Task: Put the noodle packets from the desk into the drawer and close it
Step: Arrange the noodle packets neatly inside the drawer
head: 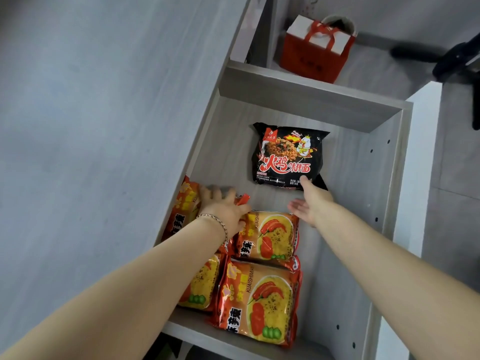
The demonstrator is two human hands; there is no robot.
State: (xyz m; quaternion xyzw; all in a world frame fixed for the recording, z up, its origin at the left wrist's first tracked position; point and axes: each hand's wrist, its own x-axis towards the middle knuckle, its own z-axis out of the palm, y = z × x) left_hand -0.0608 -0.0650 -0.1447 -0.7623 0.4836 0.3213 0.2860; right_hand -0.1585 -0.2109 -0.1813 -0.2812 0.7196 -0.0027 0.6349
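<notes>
The grey drawer stands pulled open below the desk top. A black noodle packet lies flat at its far end. Several orange noodle packets lie at the near left, among them one at the front, one behind it and one leaning on the left wall. My left hand reaches in with fingers spread, pressing on an orange packet by the left wall. My right hand is open, its fingertips at the near edge of the black packet, holding nothing.
A red gift bag with a white box in it stands on the floor beyond the drawer. Black chair legs show at the top right. A white panel runs along the drawer's right side.
</notes>
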